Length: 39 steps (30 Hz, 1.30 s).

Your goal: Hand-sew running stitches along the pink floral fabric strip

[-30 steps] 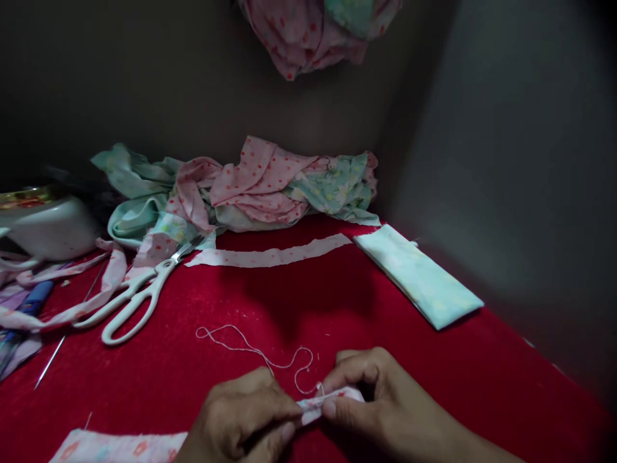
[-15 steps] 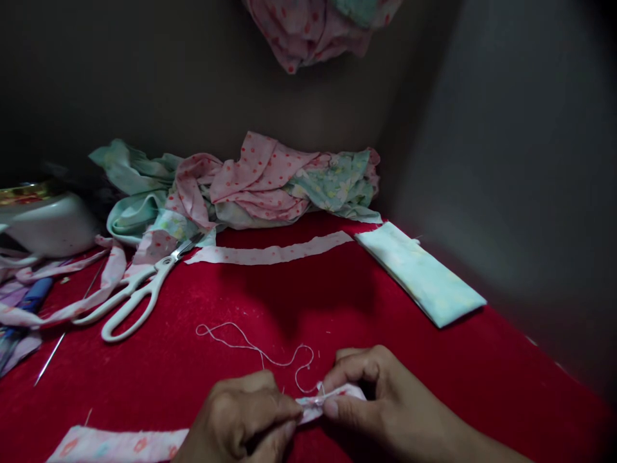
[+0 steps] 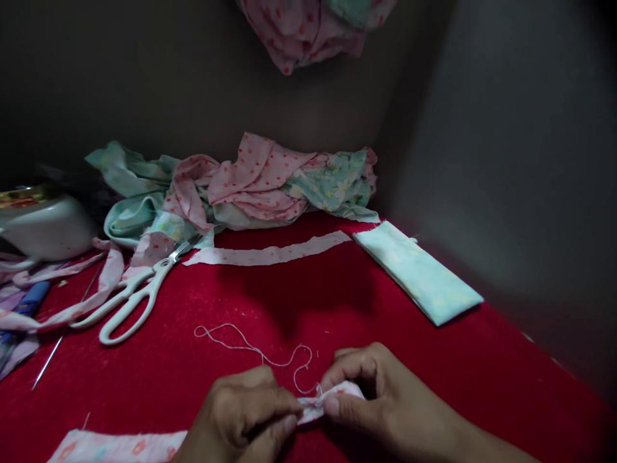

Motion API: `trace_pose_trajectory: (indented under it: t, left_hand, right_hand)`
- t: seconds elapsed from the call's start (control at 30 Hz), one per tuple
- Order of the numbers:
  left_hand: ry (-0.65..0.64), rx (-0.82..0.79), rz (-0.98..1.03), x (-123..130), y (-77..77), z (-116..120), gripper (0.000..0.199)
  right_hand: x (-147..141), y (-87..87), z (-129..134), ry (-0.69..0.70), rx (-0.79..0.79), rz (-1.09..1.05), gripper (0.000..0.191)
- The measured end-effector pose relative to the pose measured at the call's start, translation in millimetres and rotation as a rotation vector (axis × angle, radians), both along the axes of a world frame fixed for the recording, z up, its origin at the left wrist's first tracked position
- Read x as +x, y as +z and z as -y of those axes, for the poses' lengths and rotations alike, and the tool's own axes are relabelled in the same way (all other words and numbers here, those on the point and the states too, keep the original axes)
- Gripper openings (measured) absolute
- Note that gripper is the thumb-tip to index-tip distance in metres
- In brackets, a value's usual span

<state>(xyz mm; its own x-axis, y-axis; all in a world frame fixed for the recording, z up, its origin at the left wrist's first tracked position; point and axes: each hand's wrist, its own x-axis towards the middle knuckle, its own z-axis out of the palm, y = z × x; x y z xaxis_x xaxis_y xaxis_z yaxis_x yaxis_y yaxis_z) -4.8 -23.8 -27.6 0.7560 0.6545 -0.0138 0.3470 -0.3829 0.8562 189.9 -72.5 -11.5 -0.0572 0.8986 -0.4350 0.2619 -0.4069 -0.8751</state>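
Note:
At the bottom middle, a pale pink fabric strip [image 3: 311, 410] with a reddish print is pinched between both hands. My left hand [image 3: 245, 411] is closed on its left part, thumb against the fingers. My right hand [image 3: 371, 389] grips the other end between thumb and index finger. A light thread [image 3: 250, 347] trails from the strip near the right fingertips and curls loosely over the red cloth. Whether a needle is between the fingers cannot be made out. More pink floral fabric [image 3: 120, 445] lies flat to the left of my left hand.
White-handled scissors [image 3: 139, 299] lie at the left, beside a thin metal rod [image 3: 48, 361]. Behind are a narrow fabric strip [image 3: 270, 256] and heaped pink and green cloth [image 3: 260, 180]. A folded pale green cloth [image 3: 419, 273] rests at right on the red cloth [image 3: 511, 392].
The view has shifted very slightly. Both hands keep their pinch on the fabric strip, with hardly any visible movement, and the thread lies as before.

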Motion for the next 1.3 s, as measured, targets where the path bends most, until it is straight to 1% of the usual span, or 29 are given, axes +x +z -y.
trace_pose_trajectory:
  t: [0.13, 0.23, 0.33, 0.43, 0.6, 0.7, 0.8, 0.87, 1.03, 1.2, 1.3]
  left_hand:
    - [-0.026, 0.012, 0.021, -1, -5.0, -4, 0.031]
    - [-0.037, 0.028, 0.05, 0, -7.3, -6, 0.03]
    - [-0.04, 0.013, 0.013, 2, -7.1, -7, 0.03]
    - [-0.073, 0.017, 0.003, 4, -4.8, -8, 0.031]
    - [-0.097, -0.019, -0.079, 5, 5.3, -10, 0.032]
    - [-0.114, -0.037, -0.078, 6, 9.1, -9, 0.032]
    - [-0.142, -0.073, -0.069, 6, 6.6, -11, 0.031]
    - [-0.132, -0.092, -0.059, 5, 3.7, -12, 0.03]
    - [-0.056, -0.139, -0.043, 2, 0.6, -10, 0.025]
    - [-0.089, -0.128, -0.054, 1, -1.4, -10, 0.023]
    - [-0.083, -0.141, -0.063, 0, -0.3, -12, 0.025]
  right_hand:
    - [0, 0.3, -1, 0.01, -0.029, -0.024, 0.014]
    - [1, 0.6, -5, 0.033, -0.045, -0.108, 0.015]
    - [4, 0.7, -8, 0.079, -0.058, -0.194, 0.013]
    - [7, 0.0, -9, 0.127, -0.05, -0.24, 0.012]
    - [10, -1.2, -9, 0.177, -0.012, -0.253, 0.024]
    - [11, -1.1, -9, 0.17, -0.016, -0.265, 0.025]
    - [11, -0.4, -10, 0.164, -0.014, -0.298, 0.023]
    - [11, 0.2, -10, 0.157, -0.014, -0.311, 0.023]
    - [11, -2.6, -12, 0.17, -0.038, -0.384, 0.02]
    - [11, -10.2, -13, 0.164, -0.102, -0.448, 0.016]
    - [11, -10.5, -13, 0.16, -0.105, -0.461, 0.016]
